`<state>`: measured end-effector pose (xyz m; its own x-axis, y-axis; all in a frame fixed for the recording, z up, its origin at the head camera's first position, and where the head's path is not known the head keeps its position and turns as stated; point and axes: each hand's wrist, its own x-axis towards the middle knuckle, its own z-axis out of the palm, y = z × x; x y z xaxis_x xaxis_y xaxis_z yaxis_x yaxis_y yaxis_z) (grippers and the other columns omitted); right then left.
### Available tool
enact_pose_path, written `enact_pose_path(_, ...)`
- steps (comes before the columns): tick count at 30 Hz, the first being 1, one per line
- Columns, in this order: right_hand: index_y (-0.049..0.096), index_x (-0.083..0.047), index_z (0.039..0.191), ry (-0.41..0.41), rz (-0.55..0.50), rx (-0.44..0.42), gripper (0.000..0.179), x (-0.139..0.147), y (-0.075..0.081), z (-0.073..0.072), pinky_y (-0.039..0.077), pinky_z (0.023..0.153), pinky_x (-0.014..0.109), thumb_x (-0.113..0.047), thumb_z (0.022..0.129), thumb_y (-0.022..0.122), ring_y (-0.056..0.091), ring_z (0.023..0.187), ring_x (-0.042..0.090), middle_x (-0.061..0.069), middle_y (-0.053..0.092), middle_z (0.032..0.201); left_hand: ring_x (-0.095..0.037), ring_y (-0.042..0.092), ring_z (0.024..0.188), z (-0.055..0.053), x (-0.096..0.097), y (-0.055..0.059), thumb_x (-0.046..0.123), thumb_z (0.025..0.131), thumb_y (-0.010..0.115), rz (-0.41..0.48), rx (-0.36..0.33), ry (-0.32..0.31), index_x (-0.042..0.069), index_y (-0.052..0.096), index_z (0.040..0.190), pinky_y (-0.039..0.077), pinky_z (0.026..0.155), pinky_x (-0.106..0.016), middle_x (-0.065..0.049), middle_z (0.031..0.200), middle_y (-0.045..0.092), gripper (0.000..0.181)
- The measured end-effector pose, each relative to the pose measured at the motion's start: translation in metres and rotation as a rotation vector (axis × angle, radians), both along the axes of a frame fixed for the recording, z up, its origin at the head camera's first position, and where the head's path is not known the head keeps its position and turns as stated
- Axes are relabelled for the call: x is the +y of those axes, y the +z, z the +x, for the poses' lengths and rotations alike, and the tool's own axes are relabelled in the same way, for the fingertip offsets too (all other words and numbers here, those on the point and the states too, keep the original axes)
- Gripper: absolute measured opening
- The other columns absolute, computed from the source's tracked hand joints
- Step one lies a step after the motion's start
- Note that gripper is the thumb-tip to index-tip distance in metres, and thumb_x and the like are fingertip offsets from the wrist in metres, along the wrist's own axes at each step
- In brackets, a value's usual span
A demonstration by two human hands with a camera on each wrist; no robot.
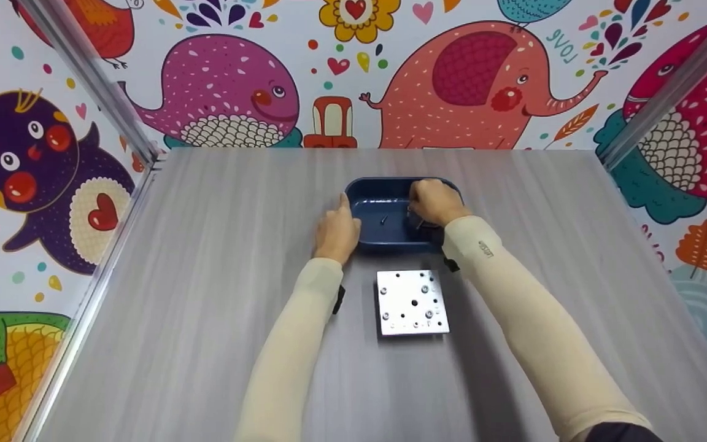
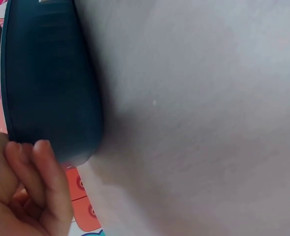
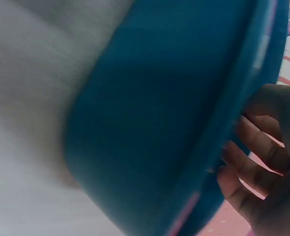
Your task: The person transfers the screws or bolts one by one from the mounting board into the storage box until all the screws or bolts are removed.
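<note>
A dark blue tray (image 1: 390,247) with rounded corners stands on the table. At its left end my left hand (image 1: 336,234) grips the rim, the index finger stretched along the edge; curled fingertips touch the outer wall in the left wrist view. My right hand (image 1: 436,201) reaches over the right side into the tray, fingers bent downward. Its fingertips are partly hidden behind the tray wall in the right wrist view, so whether they pinch anything is unclear. A small screw (image 1: 384,220) lies on the tray floor. Other small metal pieces (image 1: 420,224) lie below the right hand.
In front of the tray, between the forearms, sits a square metal plate (image 1: 413,316) with several holes and several screw heads. The grey table (image 1: 218,276) is bordered by metal frame posts (image 1: 92,80) and printed cartoon panels (image 1: 341,61).
</note>
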<state>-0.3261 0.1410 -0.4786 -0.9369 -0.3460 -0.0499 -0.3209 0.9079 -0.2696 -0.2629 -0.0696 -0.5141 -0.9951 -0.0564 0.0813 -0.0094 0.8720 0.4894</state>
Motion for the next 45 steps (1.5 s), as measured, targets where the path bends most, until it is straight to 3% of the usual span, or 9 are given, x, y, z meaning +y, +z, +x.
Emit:
enact_pose_path(8, 0.071, 0.002, 0.1, 0.118, -0.049, 0.171, 0.014, 0.01, 0.025, 0.03, 0.054, 0.074, 0.046, -0.007, 0.092, 0.064, 0.065, 0.081, 0.03, 0.017, 0.067, 0.093, -0.024, 0.054, 0.062, 0.0, 0.002, 0.002, 0.013, 0.094, 0.057, -0.002, -0.004, -0.016, -0.003, 0.035, 0.153, 0.052, 0.065, -0.042, -0.017, 0.083, 0.07, 0.064)
enact_pose_path(15, 0.073, 0.0, 0.1, 0.196, -0.067, 0.335, 0.013, 0.023, 0.04, 0.072, 0.056, 0.07, 0.042, -0.006, 0.089, 0.071, 0.064, 0.079, 0.028, 0.014, 0.066, 0.089, -0.025, 0.057, 0.064, 0.001, 0.001, 0.002, 0.014, 0.095, 0.057, 0.022, -0.025, -0.007, -0.002, 0.033, 0.154, 0.052, 0.066, -0.042, -0.017, 0.083, 0.069, 0.066)
enact_pose_path(23, 0.074, -0.005, 0.097, 0.268, -0.07, 0.407, 0.014, 0.026, 0.047, 0.119, 0.054, 0.062, 0.038, -0.008, 0.085, 0.078, 0.062, 0.076, 0.023, 0.007, 0.067, 0.086, -0.027, 0.057, 0.064, 0.001, -0.001, 0.0, 0.015, 0.095, 0.058, 0.023, -0.014, 0.007, -0.001, 0.035, 0.153, 0.051, 0.064, -0.043, -0.018, 0.083, 0.069, 0.065)
enact_pose_path(33, 0.073, -0.008, 0.093, 0.326, -0.124, 0.471, 0.014, 0.034, 0.035, 0.173, 0.051, 0.063, 0.034, -0.006, 0.08, 0.08, 0.06, 0.075, 0.02, 0.001, 0.066, 0.085, -0.023, 0.051, 0.059, 0.004, 0.0, -0.004, 0.014, 0.096, 0.057, 0.052, -0.031, -0.002, -0.002, 0.033, 0.154, 0.048, 0.06, -0.04, -0.014, 0.075, 0.065, 0.065)
enact_pose_path(37, 0.071, -0.009, 0.092, 0.338, -0.14, 0.475, 0.016, 0.034, 0.026, 0.187, 0.052, 0.063, 0.036, -0.008, 0.079, 0.081, 0.062, 0.076, 0.021, 0.001, 0.065, 0.086, -0.022, 0.048, 0.056, 0.003, -0.002, -0.003, 0.014, 0.096, 0.056, 0.052, -0.028, 0.0, -0.001, 0.033, 0.154, 0.046, 0.056, -0.039, -0.012, 0.069, 0.06, 0.065)
enact_pose_path(45, 0.072, -0.01, 0.092, 0.395, -0.163, 0.405, 0.017, 0.025, 0.002, 0.207, 0.052, 0.066, 0.038, -0.012, 0.079, 0.082, 0.063, 0.078, 0.019, 0.0, 0.065, 0.086, -0.027, 0.055, 0.063, 0.001, -0.003, -0.001, 0.014, 0.096, 0.057, 0.05, -0.003, -0.006, -0.002, 0.035, 0.153, 0.05, 0.063, -0.044, -0.019, 0.082, 0.067, 0.064)
